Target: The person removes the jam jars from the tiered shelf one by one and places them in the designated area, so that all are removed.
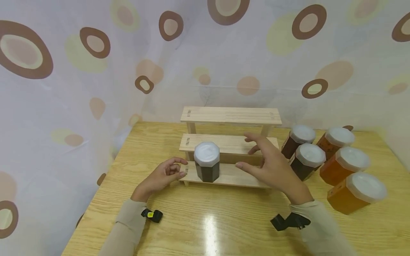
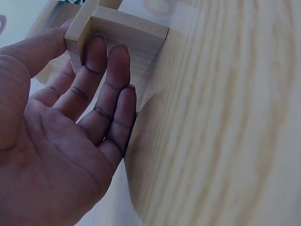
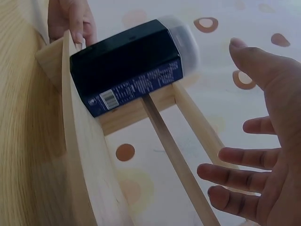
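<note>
A three-tier wooden rack (image 1: pixel 230 114) stands on the table. On the left part of its lowest shelf sits a dark jar (image 1: pixel 207 172) with a white lid; its blue label with a barcode shows in the right wrist view. My left hand (image 1: pixel 163 176) holds the left end of the lowest shelf (image 2: pixel 127 28), thumb on one side and fingers curled on the other. To the right of the jar, my right hand (image 1: pixel 272 165) hovers over the lower shelves with fingers spread and nothing in it. That hand (image 3: pixel 268 136) is apart from the jar (image 3: pixel 127 66) in the right wrist view.
Several white-lidded jars stand to the right of the rack: dark ones (image 1: pixel 304 169) nearest it, then orange ones (image 1: pixel 336 169) and an amber one (image 1: pixel 347 195) at the front. A patterned curtain (image 1: pixel 205 57) hangs behind the wooden table (image 1: pixel 192 213).
</note>
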Available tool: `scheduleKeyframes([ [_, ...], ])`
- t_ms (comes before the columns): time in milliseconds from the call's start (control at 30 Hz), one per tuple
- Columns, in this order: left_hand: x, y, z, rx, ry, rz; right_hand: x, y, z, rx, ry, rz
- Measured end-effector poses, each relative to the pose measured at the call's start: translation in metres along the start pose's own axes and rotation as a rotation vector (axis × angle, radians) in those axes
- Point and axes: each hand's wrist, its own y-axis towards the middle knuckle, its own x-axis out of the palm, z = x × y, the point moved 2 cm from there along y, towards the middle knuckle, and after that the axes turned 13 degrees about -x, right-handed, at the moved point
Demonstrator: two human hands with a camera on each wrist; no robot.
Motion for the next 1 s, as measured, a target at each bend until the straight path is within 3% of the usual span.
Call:
scheduleKeyframes([
  [400, 0.0, 0.001, -0.001, 0.014, -0.021, -0.019, 0.032, 0.018, -0.014, -0.033, 0.087, -0.027],
  [1000, 0.0, -0.001, 0.003, -0.006, -0.031, -0.025, 0.067, 0.041, -0.027, -0.11, -0.006, -0.098],
])
